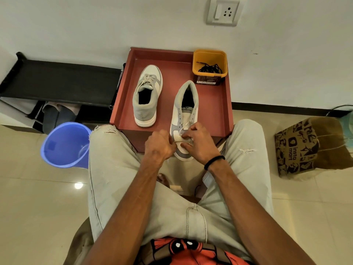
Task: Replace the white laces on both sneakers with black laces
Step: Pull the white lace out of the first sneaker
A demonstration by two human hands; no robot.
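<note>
Two grey and white sneakers lie on a reddish-brown tray table (223, 104). The left sneaker (147, 96) points away from me and keeps its white lace tied. The right sneaker (186, 115) points its toe at me; its upper eyelets are bare, and a white lace (183, 129) remains only near the toe. My left hand (159, 145) pinches the lace at the toe's left side. My right hand (198, 141) grips the lace over the toe. Black laces (210, 68) lie coiled in a yellow tub (210, 54) at the tray's far right corner.
A blue plastic bucket (65, 144) stands on the floor by my left knee. A black shoe rack (61, 81) sits against the wall at left. A printed paper bag (309, 148) lies on the tiles at right. My knees flank the tray's near edge.
</note>
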